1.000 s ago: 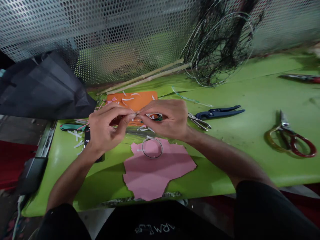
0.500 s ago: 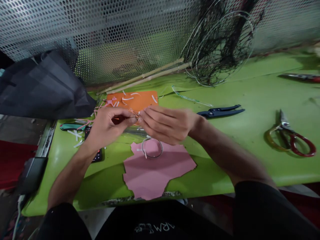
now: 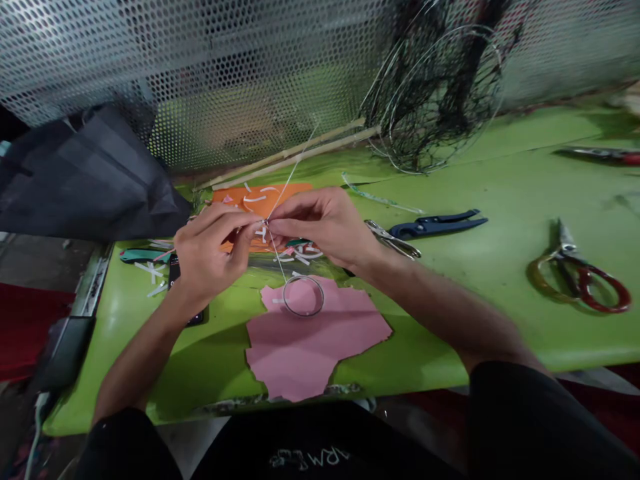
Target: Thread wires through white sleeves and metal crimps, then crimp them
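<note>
Over the green table [image 3: 500, 280], my left hand [image 3: 207, 257] and my right hand [image 3: 325, 227] meet fingertip to fingertip, both pinched on a thin pale wire [image 3: 290, 173]. The wire runs up and away from the pinch and also down toward a small wire ring [image 3: 303, 295]. That ring lies on a ragged pink paper sheet [image 3: 310, 340] just below my hands. Behind my fingers lies an orange sheet [image 3: 265, 200] strewn with white paper slivers.
Blue-handled pliers [image 3: 425, 227] lie right of my right hand, and red-handled scissors [image 3: 580, 273] farther right. A tangle of wire hoops with black netting [image 3: 440, 93] leans on the perforated metal screen. A dark bag [image 3: 85, 173] sits at left, with bamboo sticks [image 3: 290, 157] behind the orange sheet.
My right hand has drawn back toward my left after stretching forward. A long wire strand now shows, running up from the pinch and down to the ring.
</note>
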`<control>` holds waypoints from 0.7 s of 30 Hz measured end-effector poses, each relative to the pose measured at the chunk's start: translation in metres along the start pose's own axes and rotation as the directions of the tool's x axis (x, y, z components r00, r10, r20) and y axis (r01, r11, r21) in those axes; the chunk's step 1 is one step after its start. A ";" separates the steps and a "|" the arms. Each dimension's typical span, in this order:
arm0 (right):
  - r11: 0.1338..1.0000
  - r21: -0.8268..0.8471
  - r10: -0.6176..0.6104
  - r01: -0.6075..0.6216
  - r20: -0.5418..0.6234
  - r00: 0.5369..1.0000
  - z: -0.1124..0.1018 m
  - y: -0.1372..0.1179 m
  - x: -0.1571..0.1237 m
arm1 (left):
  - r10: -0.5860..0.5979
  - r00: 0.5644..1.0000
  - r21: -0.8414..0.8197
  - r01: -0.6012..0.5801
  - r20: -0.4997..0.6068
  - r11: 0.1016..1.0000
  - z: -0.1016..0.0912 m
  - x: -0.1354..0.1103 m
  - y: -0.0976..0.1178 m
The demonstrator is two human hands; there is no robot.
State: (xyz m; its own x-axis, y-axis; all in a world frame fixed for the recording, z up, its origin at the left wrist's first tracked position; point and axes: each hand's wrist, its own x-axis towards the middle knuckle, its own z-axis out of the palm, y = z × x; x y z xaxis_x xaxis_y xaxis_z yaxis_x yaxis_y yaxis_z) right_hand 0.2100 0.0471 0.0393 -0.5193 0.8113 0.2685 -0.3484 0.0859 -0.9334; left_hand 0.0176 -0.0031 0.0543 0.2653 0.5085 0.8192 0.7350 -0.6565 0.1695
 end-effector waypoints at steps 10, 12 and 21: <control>0.999 0.017 0.034 -0.033 -0.036 0.999 0.004 0.001 -0.002 | 0.084 0.996 0.002 -0.084 -0.005 0.996 0.001 -0.002 0.001; 1.000 0.007 0.015 -0.015 -0.042 0.999 0.005 0.000 -0.003 | 0.078 0.997 0.005 -0.078 0.000 0.997 0.000 -0.001 0.001; 0.996 0.085 0.043 -0.039 -0.045 0.998 0.006 0.002 -0.004 | 0.128 0.991 0.029 -0.127 -0.033 0.991 0.002 -0.003 0.001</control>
State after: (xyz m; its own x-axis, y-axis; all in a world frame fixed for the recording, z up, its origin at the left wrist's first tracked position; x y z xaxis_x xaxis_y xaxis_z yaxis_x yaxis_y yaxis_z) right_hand 0.2070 0.0402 0.0377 -0.4984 0.8393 0.2174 -0.3929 0.0049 -0.9196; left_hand 0.0188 -0.0041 0.0513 0.3359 0.4016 0.8520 0.7135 -0.6990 0.0482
